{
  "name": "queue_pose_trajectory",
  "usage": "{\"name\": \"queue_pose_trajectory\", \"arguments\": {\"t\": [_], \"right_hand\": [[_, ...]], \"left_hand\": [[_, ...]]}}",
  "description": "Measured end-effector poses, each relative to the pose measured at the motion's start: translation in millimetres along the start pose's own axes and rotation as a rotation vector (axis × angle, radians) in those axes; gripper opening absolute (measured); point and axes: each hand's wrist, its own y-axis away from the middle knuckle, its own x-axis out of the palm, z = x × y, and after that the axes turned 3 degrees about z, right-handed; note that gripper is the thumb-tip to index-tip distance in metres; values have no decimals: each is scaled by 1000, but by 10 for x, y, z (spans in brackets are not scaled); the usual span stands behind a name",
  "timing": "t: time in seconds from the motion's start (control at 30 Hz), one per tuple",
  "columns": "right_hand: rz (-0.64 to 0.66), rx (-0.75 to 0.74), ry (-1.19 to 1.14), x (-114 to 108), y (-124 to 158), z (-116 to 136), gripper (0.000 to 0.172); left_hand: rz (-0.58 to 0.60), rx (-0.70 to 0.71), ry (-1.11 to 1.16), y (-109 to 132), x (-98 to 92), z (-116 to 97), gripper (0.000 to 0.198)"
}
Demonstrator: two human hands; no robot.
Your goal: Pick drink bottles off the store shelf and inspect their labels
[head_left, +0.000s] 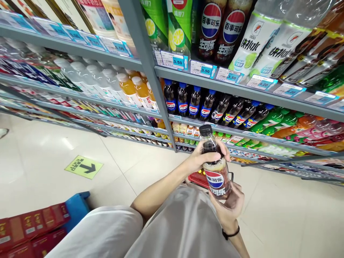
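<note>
Cola bottle [215,165] stands nearly upright in the air, its long axis running top to bottom with a slight lean, black cap toward the shelves and base toward the person's lap. Behind it a grey shelf rack [150,68] holds rows of drinks with blue price tags; below lies a pale tiled floor [48,143] with a green arrow sticker [84,166], and a red basket [198,178] shows just behind the bottle. The left hand [205,156] wraps the neck, fingers closed round it; the right hand [229,206] cups the lower body and base, fingers curled against the label
</note>
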Motion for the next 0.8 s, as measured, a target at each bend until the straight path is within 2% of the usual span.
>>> {"name": "queue_pose_trajectory", "arguments": {"t": [0.13,0.43,0.57,0.67,0.8], "right_hand": [[-36,-156,93,38,34,-92,78],[-12,-61,59,101,44,-25,73],[34,119,-39,38,70,-28,66],[86,295,-198,-30,69,-19,65],[243,646,-473,-81,5,83,71]], "left_hand": [[5,-27,-16,43,94,-84,36],[28,6,-42,81,67,-63,29],[-2,-32,-54,73,64,-45,33],[5,-39,-13,58,76,-7,36],[17,-28,5,29,89,53,39]]}}
